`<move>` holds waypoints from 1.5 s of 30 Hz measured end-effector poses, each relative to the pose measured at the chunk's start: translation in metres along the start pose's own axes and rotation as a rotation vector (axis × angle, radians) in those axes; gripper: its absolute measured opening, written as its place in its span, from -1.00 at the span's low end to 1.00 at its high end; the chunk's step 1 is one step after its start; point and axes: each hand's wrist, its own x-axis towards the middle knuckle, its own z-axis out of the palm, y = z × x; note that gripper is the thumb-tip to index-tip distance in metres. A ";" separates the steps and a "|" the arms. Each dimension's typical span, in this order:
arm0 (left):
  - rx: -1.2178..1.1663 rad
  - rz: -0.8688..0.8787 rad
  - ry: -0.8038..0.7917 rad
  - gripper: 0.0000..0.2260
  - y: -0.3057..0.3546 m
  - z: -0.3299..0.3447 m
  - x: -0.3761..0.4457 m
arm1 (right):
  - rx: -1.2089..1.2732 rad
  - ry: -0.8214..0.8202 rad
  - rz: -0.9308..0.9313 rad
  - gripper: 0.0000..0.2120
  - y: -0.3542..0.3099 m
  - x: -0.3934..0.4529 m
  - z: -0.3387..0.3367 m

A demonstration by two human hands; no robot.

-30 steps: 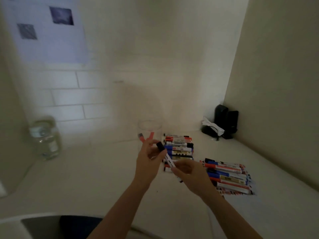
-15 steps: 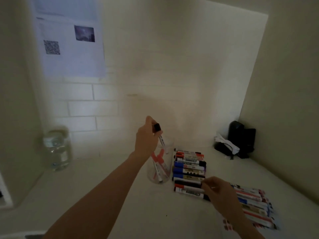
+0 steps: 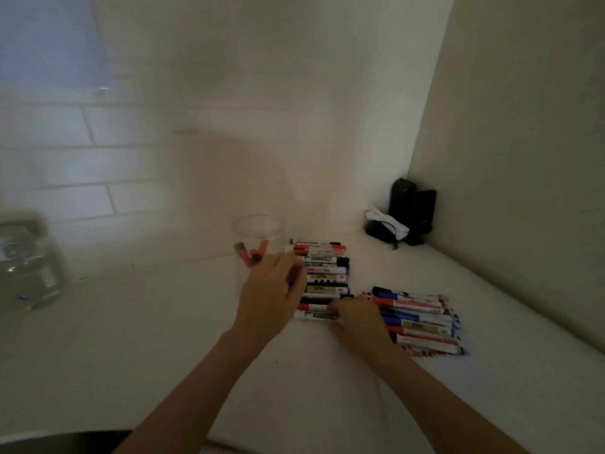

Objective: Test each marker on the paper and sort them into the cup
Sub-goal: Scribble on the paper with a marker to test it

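A clear cup [image 3: 258,231] stands on the white counter with a few capped markers [image 3: 250,255] in it, red and black ends up. Right of it lies a row of markers [image 3: 324,270]. My left hand [image 3: 270,294] hovers over the row's left ends beside the cup, its fingers loosely bent and holding nothing that I can see. My right hand [image 3: 358,319] pinches the right end of the front marker [image 3: 311,315] of that row. A second pile of markers [image 3: 420,317] lies further right on paper [image 3: 425,354] with coloured marks along its edge.
A glass jar [image 3: 27,263] stands at the far left by the tiled wall. Black objects with a white tissue [image 3: 402,217] fill the back right corner. A side wall closes the right. A sheet of paper [image 3: 49,40] hangs on the wall at upper left.
My left hand let the black-capped marker go into the cup and came down to the row. My right hand stayed on the front marker. The view tilted down.
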 end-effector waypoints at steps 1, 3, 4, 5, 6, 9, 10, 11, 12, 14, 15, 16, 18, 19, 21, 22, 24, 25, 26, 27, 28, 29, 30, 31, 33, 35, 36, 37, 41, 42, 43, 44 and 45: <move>-0.053 -0.065 -0.056 -0.92 0.000 0.009 -0.018 | -0.009 0.020 -0.002 -0.78 -0.002 0.000 0.002; -0.129 -0.256 -0.140 -0.96 -0.003 0.027 -0.050 | -0.049 0.034 -0.008 -0.76 -0.004 0.001 0.006; -0.165 -0.362 -0.172 -0.95 -0.003 0.034 -0.062 | -0.078 0.027 -0.015 -0.74 -0.004 0.001 0.007; -0.198 -0.460 -0.201 -0.94 -0.005 0.040 -0.071 | -0.111 0.012 -0.026 -0.73 -0.003 0.001 0.007; -0.216 -0.527 -0.220 -0.93 -0.005 0.043 -0.077 | -0.137 -0.016 -0.036 -0.72 -0.002 0.002 0.009; -0.191 -0.573 -0.228 -0.91 -0.009 0.046 -0.084 | -0.104 -0.069 -0.061 -0.74 -0.003 0.000 0.002; -0.183 -0.571 -0.234 -0.90 -0.009 0.046 -0.084 | -0.020 -0.026 -0.055 -0.76 -0.004 -0.002 -0.005; -0.175 -0.569 -0.241 -0.90 -0.009 0.045 -0.084 | 0.105 0.046 -0.024 -0.79 -0.005 -0.005 -0.016; -0.175 -0.566 -0.245 -0.90 -0.008 0.044 -0.083 | 0.232 0.119 0.042 -0.83 -0.004 -0.009 -0.029; -0.179 -0.570 -0.252 -0.91 -0.008 0.043 -0.084 | 0.499 0.231 0.218 -0.87 0.004 -0.022 -0.057; -0.175 -0.573 -0.258 -0.91 -0.008 0.042 -0.084 | 0.603 0.261 0.299 -0.88 0.012 -0.031 -0.069; -0.166 -0.574 -0.265 -0.92 -0.008 0.042 -0.084 | 0.661 0.268 0.369 -0.88 0.023 -0.040 -0.078; -0.145 -0.578 -0.276 -0.93 -0.007 0.042 -0.084 | 0.839 0.256 0.492 -0.87 0.048 -0.061 -0.085; -0.140 -0.580 -0.284 -0.94 -0.005 0.042 -0.083 | 0.980 0.236 0.556 -0.88 0.058 -0.072 -0.085; -0.131 -0.571 -0.327 -0.96 0.001 0.044 -0.079 | 1.134 0.191 0.630 -0.89 0.076 -0.091 -0.080; -0.132 -0.555 -0.350 -0.97 0.006 0.047 -0.076 | 1.127 0.163 0.638 -0.88 0.083 -0.100 -0.078; -0.150 -0.468 -0.376 -0.92 0.022 0.054 -0.068 | 1.127 0.109 0.620 -0.85 0.087 -0.110 -0.075; -0.167 -0.407 -0.393 -0.86 0.032 0.059 -0.064 | 1.148 0.089 0.596 -0.84 0.085 -0.112 -0.075; -0.191 -0.343 -0.418 -0.81 0.043 0.064 -0.060 | 1.168 0.067 0.564 -0.84 0.081 -0.113 -0.076; -0.215 -0.268 -0.452 -0.76 0.054 0.069 -0.055 | 1.191 0.049 0.531 -0.84 0.077 -0.113 -0.076; -0.231 -0.181 -0.489 -0.73 0.064 0.075 -0.052 | 1.200 0.033 0.495 -0.85 0.072 -0.112 -0.078; -0.236 -0.096 -0.526 -0.71 0.074 0.080 -0.048 | 1.208 0.031 0.464 -0.86 0.068 -0.111 -0.079; -0.237 -0.023 -0.554 -0.71 0.081 0.085 -0.046 | 1.212 0.039 0.434 -0.87 0.065 -0.110 -0.081; -0.243 0.026 -0.568 -0.72 0.087 0.089 -0.044 | 1.208 0.056 0.408 -0.88 0.062 -0.109 -0.084; -0.273 0.033 -0.573 -0.75 0.095 0.093 -0.039 | 1.192 0.092 0.363 -0.89 0.060 -0.106 -0.089; -0.293 -0.003 -0.577 -0.76 0.099 0.093 -0.034 | 1.207 0.112 0.344 -0.86 0.060 -0.104 -0.092; -0.300 -0.009 -0.584 -0.76 0.101 0.093 -0.032 | 1.214 0.115 0.336 -0.85 0.061 -0.103 -0.093; -0.308 -0.011 -0.596 -0.77 0.101 0.094 -0.031 | 1.210 0.117 0.326 -0.85 0.062 -0.103 -0.093; -0.364 -0.020 -0.634 -0.83 0.101 0.093 -0.028 | 1.201 0.141 0.304 -0.88 0.063 -0.101 -0.086; -0.381 -0.021 -0.638 -0.84 0.101 0.092 -0.028 | 1.219 0.147 0.302 -0.90 0.063 -0.100 -0.084; -0.400 -0.022 -0.641 -0.85 0.100 0.092 -0.028 | 1.237 0.146 0.295 -0.93 0.063 -0.099 -0.083; -0.417 -0.019 -0.641 -0.85 0.099 0.092 -0.028 | 1.252 0.140 0.283 -0.94 0.063 -0.098 -0.082; -0.427 -0.016 -0.642 -0.85 0.098 0.092 -0.029 | 1.263 0.129 0.270 -0.93 0.063 -0.098 -0.081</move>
